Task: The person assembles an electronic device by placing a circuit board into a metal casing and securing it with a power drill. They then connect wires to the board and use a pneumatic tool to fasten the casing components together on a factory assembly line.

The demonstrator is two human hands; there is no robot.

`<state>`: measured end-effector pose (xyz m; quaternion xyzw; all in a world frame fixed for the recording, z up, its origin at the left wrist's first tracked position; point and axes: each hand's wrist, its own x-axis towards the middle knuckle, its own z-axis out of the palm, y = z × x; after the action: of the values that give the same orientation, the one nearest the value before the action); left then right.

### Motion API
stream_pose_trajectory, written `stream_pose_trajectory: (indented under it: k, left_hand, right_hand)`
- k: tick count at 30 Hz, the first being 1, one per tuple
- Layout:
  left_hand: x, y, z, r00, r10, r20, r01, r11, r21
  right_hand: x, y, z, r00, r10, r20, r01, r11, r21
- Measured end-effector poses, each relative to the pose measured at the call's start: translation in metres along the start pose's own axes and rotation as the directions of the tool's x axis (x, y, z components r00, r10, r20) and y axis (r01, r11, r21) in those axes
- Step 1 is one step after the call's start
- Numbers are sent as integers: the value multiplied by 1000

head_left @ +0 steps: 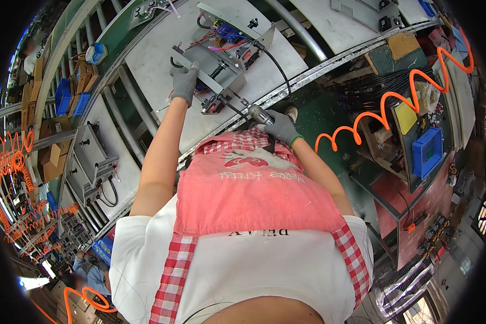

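Note:
My left hand (pixel 184 85), in a grey glove, grips the left edge of a grey metal equipment case (pixel 221 73) lying on a pale board. The case has black fittings, and wires and circuit parts show at its side. My right hand (pixel 281 128), gloved too, is wrapped around a power screwdriver (pixel 260 114). The driver's tip points at the near right corner of the case; whether it touches a screw is too small to tell. Just beyond is an open metal frame (pixel 237 24) with a blue-wired part (pixel 227 33) and red wires. A black cable (pixel 278 65) curves off to the right.
Conveyor rollers (pixel 135 100) run along the line. Another grey case (pixel 89 167) sits on a board to the left. An orange coiled hose (pixel 356 132) hangs at right near a blue bin (pixel 427 153). Cardboard boxes (pixel 54 156) and a person (pixel 89 275) are farther left.

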<state>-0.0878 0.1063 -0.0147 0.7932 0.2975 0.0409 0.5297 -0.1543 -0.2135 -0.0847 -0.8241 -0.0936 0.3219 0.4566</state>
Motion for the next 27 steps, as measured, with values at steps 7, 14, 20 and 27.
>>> stream_pose_trajectory:
  k: [7,14,20,27]
  left_hand:
    - [4,1,-24,968,-183,173,207,969,-134]
    - [-48,12,-54,939,-147,311,336,592,-733]
    - [-85,12,-28,814,-89,574,511,579,-636]
    - [-98,17,-25,681,74,728,665,354,-658]
  right_hand:
    - [-19,-27,-8,1000,14,2,-14,991,-132]
    - [-83,-77,-34,998,54,38,-56,997,60]
    - [-120,-130,-44,999,-27,-45,34,990,139]
    - [-128,-143,-35,999,-52,8,51,988,147]
